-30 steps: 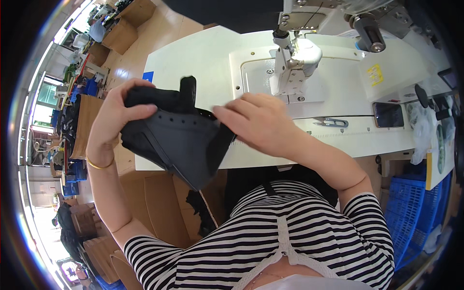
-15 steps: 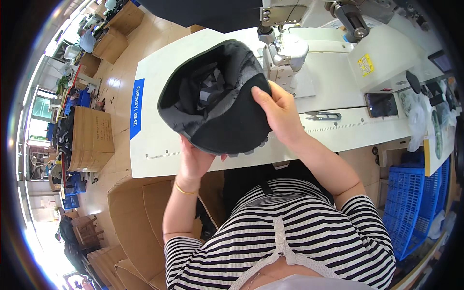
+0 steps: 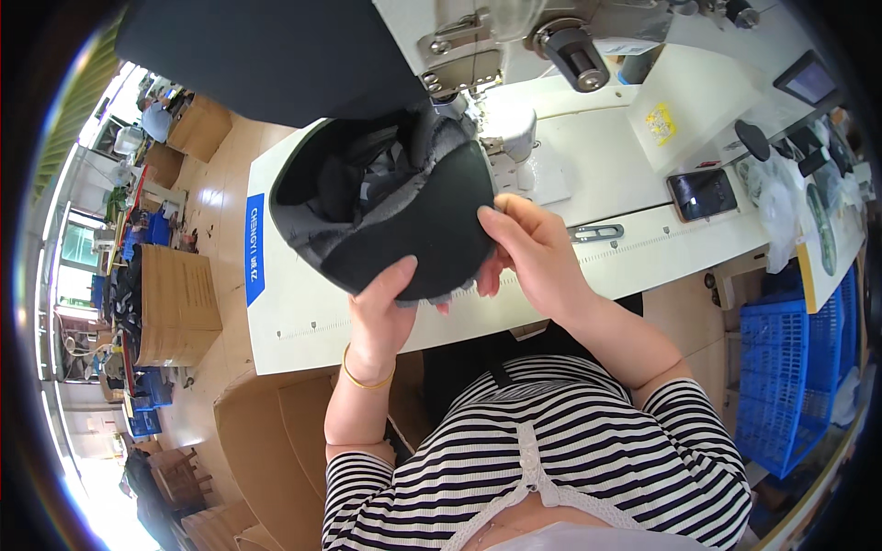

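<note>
A black cap with a smooth curved brim is tilted in front of me, its hollow side facing up and showing grey and black lining. My left hand is closed on the near edge, thumb on top and fingers mostly hidden underneath. At the right edge my right hand pinches the cap between thumb and fingers. The cap's far right edge is close under the needle area of a sewing machine; whether it touches there I cannot tell.
A large black panel overhangs the far left. On the white table lie thread snips and a phone to the right. Cardboard boxes stand left, and blue plastic crates stand low at the right.
My view has shifted. The cap has come closer under the machine head and overhanging panel. My left thumb has moved onto the brim's top; the right hand still grips the right edge.
</note>
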A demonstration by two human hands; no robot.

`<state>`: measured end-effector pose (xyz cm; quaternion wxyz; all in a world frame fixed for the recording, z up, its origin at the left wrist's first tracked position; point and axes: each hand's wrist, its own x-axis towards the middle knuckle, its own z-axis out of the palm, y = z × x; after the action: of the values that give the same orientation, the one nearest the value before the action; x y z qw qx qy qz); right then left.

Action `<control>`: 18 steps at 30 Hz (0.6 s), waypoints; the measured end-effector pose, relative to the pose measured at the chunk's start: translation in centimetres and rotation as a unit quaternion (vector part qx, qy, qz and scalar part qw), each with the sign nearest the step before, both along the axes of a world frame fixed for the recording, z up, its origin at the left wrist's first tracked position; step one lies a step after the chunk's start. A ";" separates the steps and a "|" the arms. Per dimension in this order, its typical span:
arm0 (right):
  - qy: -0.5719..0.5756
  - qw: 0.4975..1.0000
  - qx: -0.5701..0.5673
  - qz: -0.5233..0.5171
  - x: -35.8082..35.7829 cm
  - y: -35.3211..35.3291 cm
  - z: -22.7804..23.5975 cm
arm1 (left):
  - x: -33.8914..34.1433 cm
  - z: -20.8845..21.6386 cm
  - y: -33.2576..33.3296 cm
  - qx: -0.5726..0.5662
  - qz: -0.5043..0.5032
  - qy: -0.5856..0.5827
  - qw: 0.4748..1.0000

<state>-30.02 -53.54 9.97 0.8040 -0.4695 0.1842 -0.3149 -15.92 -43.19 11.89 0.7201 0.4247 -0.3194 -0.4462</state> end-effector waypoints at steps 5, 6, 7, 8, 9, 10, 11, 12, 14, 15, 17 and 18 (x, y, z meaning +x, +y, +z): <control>-0.037 0.999 0.003 -0.027 0.5 -1.7 1.3 | 0.6 1.3 -2.1 0.008 -0.009 0.017 1.000; -0.038 0.999 0.001 -0.031 0.5 -1.9 1.2 | 0.6 1.4 -2.3 0.006 -0.013 0.016 1.000; -0.040 0.999 0.009 -0.026 0.6 -1.9 0.9 | 0.6 1.6 -2.4 0.007 -0.019 0.011 1.000; -0.041 0.999 0.017 -0.020 0.6 -2.0 0.7 | 0.7 1.6 -2.4 0.008 -0.024 0.006 1.000; -0.042 0.999 0.016 -0.023 0.6 -2.1 0.6 | 0.8 1.6 -2.5 0.008 -0.027 0.006 1.000; -0.043 0.999 0.016 -0.020 0.7 -2.0 0.5 | 0.9 1.7 -2.3 0.007 -0.031 -0.007 0.999; -0.045 0.999 0.016 -0.016 0.6 -1.9 0.4 | 0.9 1.6 -2.2 0.007 -0.035 -0.020 0.999; -0.044 0.999 0.017 -0.017 0.6 -1.8 0.3 | 0.9 1.6 -2.1 0.008 -0.036 -0.019 0.999; -0.052 0.998 0.015 -0.016 0.7 -1.9 0.2 | 1.0 1.6 -2.1 0.008 -0.030 -0.022 0.999; -0.051 0.998 0.014 -0.016 0.8 -1.8 0.2 | 0.8 1.7 -2.1 0.008 -0.030 -0.021 0.999; -0.047 0.999 0.015 -0.013 0.6 -1.8 0.1 | 0.1 2.0 -2.3 0.015 0.011 0.001 1.000; -0.044 0.999 0.013 -0.014 0.8 -1.8 0.1 | 0.3 1.9 -2.5 0.013 0.010 0.004 1.000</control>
<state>-29.27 -55.38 10.07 0.8130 -0.4419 0.1596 -0.3440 -15.61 -45.65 13.80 0.7199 0.4357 -0.3066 -0.4449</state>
